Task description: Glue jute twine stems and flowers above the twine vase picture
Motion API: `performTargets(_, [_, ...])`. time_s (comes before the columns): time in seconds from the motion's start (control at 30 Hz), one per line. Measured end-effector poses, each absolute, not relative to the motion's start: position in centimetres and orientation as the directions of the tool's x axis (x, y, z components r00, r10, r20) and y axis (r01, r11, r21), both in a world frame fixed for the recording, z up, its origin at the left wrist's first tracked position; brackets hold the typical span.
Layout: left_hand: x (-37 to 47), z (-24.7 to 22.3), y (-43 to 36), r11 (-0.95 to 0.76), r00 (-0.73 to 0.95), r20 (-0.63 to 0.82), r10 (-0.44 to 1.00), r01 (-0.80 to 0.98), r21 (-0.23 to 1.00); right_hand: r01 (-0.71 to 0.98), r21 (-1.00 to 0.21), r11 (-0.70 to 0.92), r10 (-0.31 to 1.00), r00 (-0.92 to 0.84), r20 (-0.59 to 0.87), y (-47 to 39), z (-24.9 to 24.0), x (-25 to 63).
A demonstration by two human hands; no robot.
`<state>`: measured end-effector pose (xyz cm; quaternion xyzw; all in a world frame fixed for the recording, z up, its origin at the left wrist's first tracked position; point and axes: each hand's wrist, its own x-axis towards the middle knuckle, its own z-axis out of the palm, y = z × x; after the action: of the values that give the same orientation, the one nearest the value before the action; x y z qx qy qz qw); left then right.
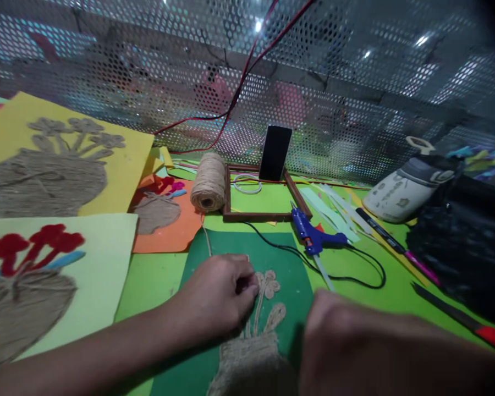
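Note:
My left hand (pixel 223 291) rests on the dark green sheet (pixel 289 245), its thumb and fingers pinched together beside a flower made of twine. A strand of jute twine (pixel 207 239) runs down from the twine roll (pixel 209 181) and disappears behind this hand. Glued-looking twine work covers part of the sheet: a looped flower (pixel 271 285), a leaf (pixel 276 317) and a wrapped vase shape (pixel 249 360) at the bottom. To the right, my right hand (pixel 334 324) is blurred over the sheet's edge, and its fingers are hidden.
A blue glue gun (pixel 313 231) with a black cord lies by a brown wooden frame (pixel 258 216). Behind stands a phone (pixel 275 153). A bottle (pixel 404 190), marker (pixel 381 231) and red-handled blade (pixel 449 308) are right. Finished-looking twine pictures, one on yellow paper (pixel 136 148), lie left.

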<state>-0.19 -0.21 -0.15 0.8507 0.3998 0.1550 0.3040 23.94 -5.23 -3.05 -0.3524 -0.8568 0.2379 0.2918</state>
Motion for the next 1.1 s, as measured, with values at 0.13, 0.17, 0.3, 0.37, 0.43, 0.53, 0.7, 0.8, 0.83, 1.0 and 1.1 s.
performTargets(0.13, [-0.2, -0.3, -0.2, -0.497, 0.638, 0.024, 0.769, 0.574, 0.650, 0.480, -0.629, 0.611, 0.787, -0.449, 0.423, -6.7, 2.9, 21.3])
performTargets(0.17, [-0.2, -0.3, -0.2, -0.492, 0.638, 0.018, 0.770, 0.576, 0.652, 0.480, -0.617, 0.624, 0.777, -0.468, 0.422, -6.6, 3.7, 20.9])
performTargets(0.3, [-0.3, -0.1, 0.0, -0.479, 0.643, 0.000, 0.766, 0.571, 0.666, 0.492, -0.658, 0.570, 0.806, -0.491, 0.331, -5.1, 3.4, 20.7])
performTargets(0.37, [-0.3, 0.0, 0.0, -0.467, 0.639, -0.003, 0.769, 0.566, 0.679, 0.499, -0.683, 0.533, 0.827, -0.478, 0.296, -4.4, 2.6, 21.0])
performTargets(0.43, [-0.3, -0.1, 0.0, -0.456, 0.628, 0.001, 0.778, 0.563, 0.689, 0.513, -0.681, 0.523, 0.834, -0.472, 0.286, -3.8, 1.9, 21.3])
performTargets(0.53, [-0.3, -0.2, 0.0, -0.459, 0.610, 0.027, 0.792, 0.565, 0.685, 0.535, -0.629, 0.564, 0.814, -0.488, 0.314, -3.3, 1.4, 21.4])
performTargets(0.7, [-0.1, -0.3, 0.0, -0.496, 0.607, 0.077, 0.791, 0.563, 0.661, 0.521, -0.486, 0.702, 0.703, -0.615, 0.356, -2.8, 0.8, 21.3])
performTargets(0.8, [-0.1, -0.2, -0.1, -0.525, 0.618, 0.090, 0.781, 0.571, 0.632, 0.578, -0.410, 0.705, 0.699, -0.663, 0.267, -2.9, 0.8, 21.2])
performTargets(0.83, [-0.1, -0.2, -0.1, -0.532, 0.620, 0.093, 0.779, 0.574, 0.622, 0.602, -0.386, 0.699, 0.705, -0.673, 0.225, -3.0, 0.8, 21.1])
performTargets(1.0, [-0.2, -0.4, -0.2, -0.554, 0.632, 0.108, 0.768, 0.569, 0.607, 0.635, -0.297, 0.713, 0.687, -0.718, 0.113, -3.3, 0.9, 21.0])
performTargets(1.1, [-0.2, -0.5, -0.2, -0.571, 0.648, 0.113, 0.753, 0.558, 0.602, 0.637, -0.271, 0.721, 0.680, -0.726, 0.105, -3.2, 0.9, 21.0])
